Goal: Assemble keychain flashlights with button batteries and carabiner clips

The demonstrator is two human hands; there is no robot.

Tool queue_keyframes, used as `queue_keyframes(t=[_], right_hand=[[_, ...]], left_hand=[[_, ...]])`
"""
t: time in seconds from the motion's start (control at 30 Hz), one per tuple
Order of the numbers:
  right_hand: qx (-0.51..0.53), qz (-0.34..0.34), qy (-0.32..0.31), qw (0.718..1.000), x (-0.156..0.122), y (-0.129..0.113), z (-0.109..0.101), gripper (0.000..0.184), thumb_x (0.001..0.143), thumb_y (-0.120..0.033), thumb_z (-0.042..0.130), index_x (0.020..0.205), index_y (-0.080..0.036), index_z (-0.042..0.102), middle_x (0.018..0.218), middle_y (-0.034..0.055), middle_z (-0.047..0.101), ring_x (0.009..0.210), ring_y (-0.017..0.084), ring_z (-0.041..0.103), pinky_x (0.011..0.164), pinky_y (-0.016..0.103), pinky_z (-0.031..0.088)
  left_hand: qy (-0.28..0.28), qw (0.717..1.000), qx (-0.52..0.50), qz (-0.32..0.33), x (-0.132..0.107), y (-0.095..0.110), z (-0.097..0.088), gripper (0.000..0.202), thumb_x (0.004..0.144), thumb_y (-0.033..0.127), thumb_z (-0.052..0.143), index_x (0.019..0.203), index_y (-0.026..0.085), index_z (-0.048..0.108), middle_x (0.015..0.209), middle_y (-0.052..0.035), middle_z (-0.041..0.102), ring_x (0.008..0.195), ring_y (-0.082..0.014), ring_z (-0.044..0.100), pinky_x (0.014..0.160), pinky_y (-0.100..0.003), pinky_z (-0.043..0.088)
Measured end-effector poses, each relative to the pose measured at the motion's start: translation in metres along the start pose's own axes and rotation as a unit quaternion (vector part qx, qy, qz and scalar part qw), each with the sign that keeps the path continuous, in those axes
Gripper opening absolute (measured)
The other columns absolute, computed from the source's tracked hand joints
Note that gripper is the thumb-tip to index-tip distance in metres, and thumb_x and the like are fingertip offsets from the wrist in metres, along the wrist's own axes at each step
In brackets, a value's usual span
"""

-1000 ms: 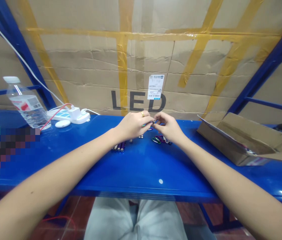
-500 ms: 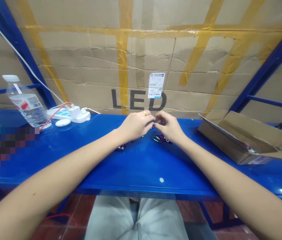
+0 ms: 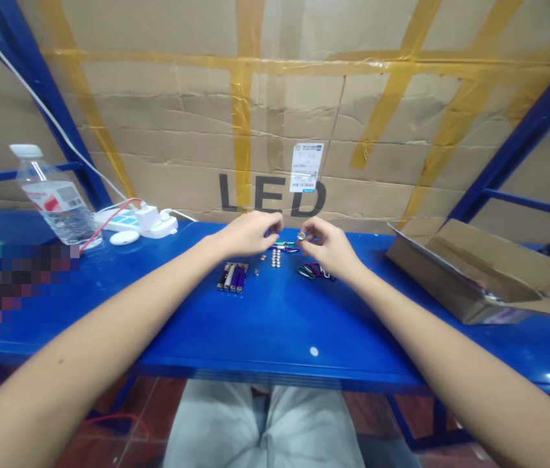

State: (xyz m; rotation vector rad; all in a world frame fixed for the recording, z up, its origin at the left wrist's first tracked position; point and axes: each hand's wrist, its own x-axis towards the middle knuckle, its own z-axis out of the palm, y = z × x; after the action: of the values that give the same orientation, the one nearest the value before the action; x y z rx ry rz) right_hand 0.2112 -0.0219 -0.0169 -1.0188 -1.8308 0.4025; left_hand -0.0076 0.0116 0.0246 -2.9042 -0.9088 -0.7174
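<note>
My right hand pinches a small round silver piece between thumb and fingertips, above the blue table. To its left hovers my left hand, thumb and index finger curved with a gap between them and nothing visible in it. Between and below the hands, small silver button-like pieces sit in two short columns, with a few loose ones beside them. Slim green and purple metal pieces lie just behind. Several carabiners are under my right hand. Short metallic tubes lie side by side under my left wrist.
On the right stands an open cardboard box. A water bottle, a white power strip and a white round case are at the left. A large taped carton rises behind the table. A white dot marks the front.
My hands were together with fingertips touching; now they are apart. The left hand has moved left, uncovering the silver pieces and tubes. The silver piece in my right hand now shows.
</note>
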Motion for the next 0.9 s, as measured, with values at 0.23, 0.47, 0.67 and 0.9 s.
queue_keyframes(t=[0.23,0.47,0.67,0.9], right_hand=[[0.054,0.129,-0.074,0.987,-0.001,0.011,0.006,0.027,0.067,-0.028,0.072,0.083,-0.021,0.052,0.07,-0.0013,0.061,0.065,0.016,0.059,0.061,0.031,0.048],[-0.019,0.102,-0.116,0.988,-0.005,0.015,0.01,0.02,0.069,-0.025,0.069,0.082,-0.02,0.056,0.074,-0.0008,0.063,0.07,0.017,0.059,0.066,0.03,0.046],[-0.044,0.053,-0.157,0.985,-0.007,0.01,0.009,0.011,0.072,-0.02,0.063,0.082,-0.02,0.059,0.076,-0.0019,0.062,0.069,0.015,0.056,0.065,0.028,0.043],[-0.047,0.062,-0.164,0.983,-0.007,0.007,0.009,0.011,0.073,-0.021,0.063,0.083,-0.02,0.058,0.075,-0.0021,0.061,0.069,0.015,0.056,0.065,0.028,0.042]], left_hand=[[-0.218,0.972,-0.051,-0.078,-0.004,-0.034,0.004,0.02,0.078,0.027,0.06,0.093,0.02,0.073,0.091,-0.0051,0.074,0.076,-0.0159,0.063,0.068,-0.026,0.043],[-0.211,0.97,-0.049,-0.111,-0.005,-0.028,0.013,0.022,0.078,0.039,0.065,0.088,0.021,0.073,0.087,-0.0053,0.074,0.072,-0.0173,0.064,0.064,-0.027,0.043],[-0.206,0.966,0.012,-0.157,-0.005,-0.021,0.012,0.017,0.077,0.035,0.066,0.073,0.018,0.068,0.072,-0.0054,0.07,0.059,-0.0155,0.059,0.055,-0.026,0.039],[-0.223,0.962,0.008,-0.156,-0.006,-0.024,0.009,0.014,0.077,0.025,0.059,0.071,0.017,0.068,0.062,-0.0044,0.067,0.048,-0.0125,0.054,0.049,-0.026,0.036]])
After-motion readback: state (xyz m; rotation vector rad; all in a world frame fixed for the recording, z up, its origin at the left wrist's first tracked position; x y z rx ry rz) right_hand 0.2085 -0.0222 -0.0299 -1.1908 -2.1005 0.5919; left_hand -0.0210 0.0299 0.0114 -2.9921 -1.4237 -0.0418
